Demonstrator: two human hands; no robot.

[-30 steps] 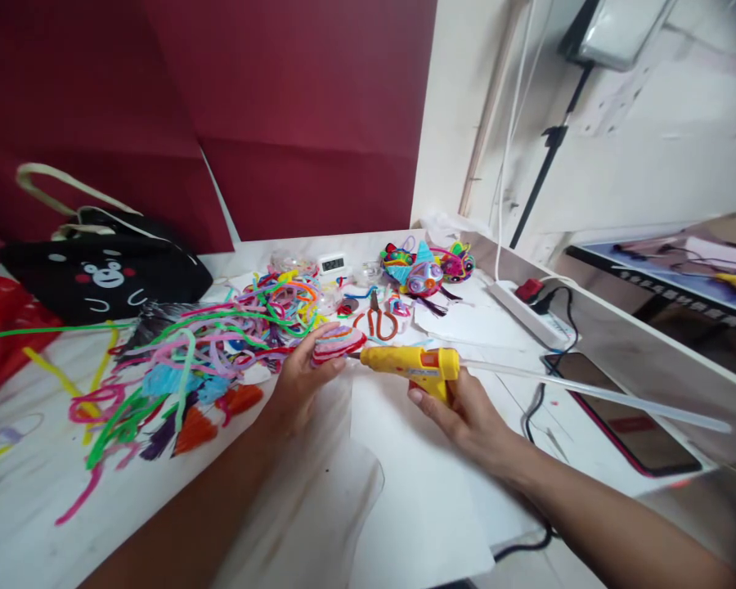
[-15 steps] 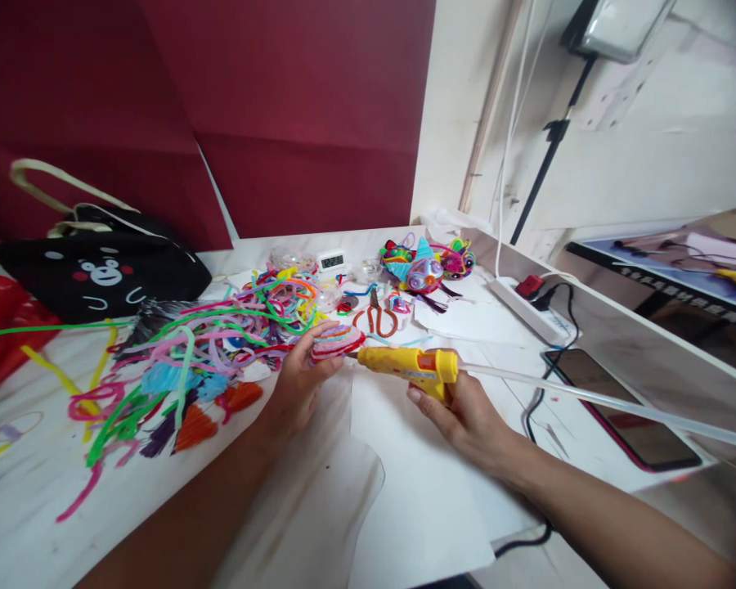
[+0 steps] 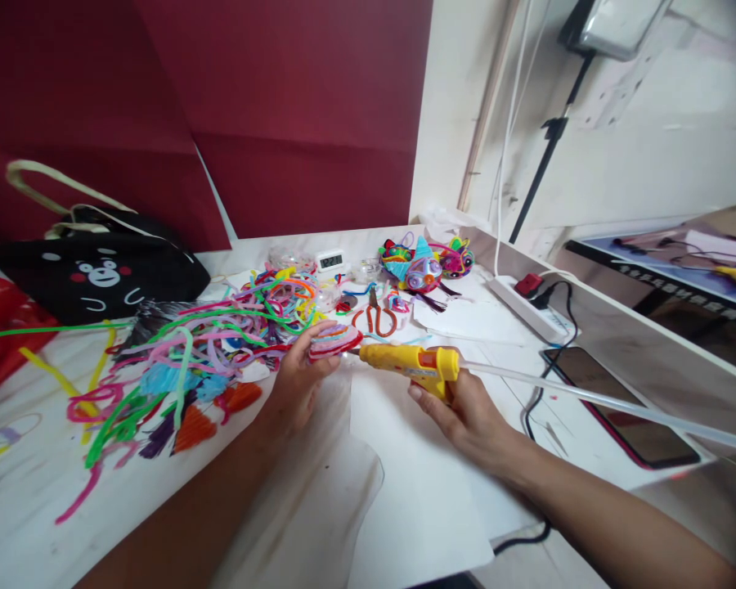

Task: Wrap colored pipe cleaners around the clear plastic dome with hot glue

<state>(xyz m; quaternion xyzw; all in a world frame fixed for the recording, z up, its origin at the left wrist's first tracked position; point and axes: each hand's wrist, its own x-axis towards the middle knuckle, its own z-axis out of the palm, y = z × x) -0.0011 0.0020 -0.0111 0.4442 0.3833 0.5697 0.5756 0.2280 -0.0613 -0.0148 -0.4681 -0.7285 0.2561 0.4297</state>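
My left hand [image 3: 300, 376] is closed around a striped pipe-cleaner piece [image 3: 334, 340] in pink, red, orange and lilac. In my right hand [image 3: 466, 409] is a yellow hot glue gun [image 3: 410, 366], its nozzle pointing left at the edge of that piece. Whether the tip touches it I cannot tell. A long clear glue stick [image 3: 558, 388] sticks out of the gun's back. Orange-handled scissors [image 3: 375, 317] lie just beyond the hands. White paper [image 3: 417, 483] lies below the gun.
To the left spreads a tangled heap of pipe cleaners [image 3: 221, 327] with tassels. A black bag [image 3: 104, 270] stands behind it. Finished-looking colourful figures [image 3: 420, 266] sit by a small digital clock [image 3: 329, 261]. On the right are a power strip [image 3: 527, 311], a phone [image 3: 626, 409] and a black cord [image 3: 535, 413].
The glue gun's nozzle sits slightly farther right and a touch lower against the striped piece. Both hands keep their grip; the view has shifted very slightly.
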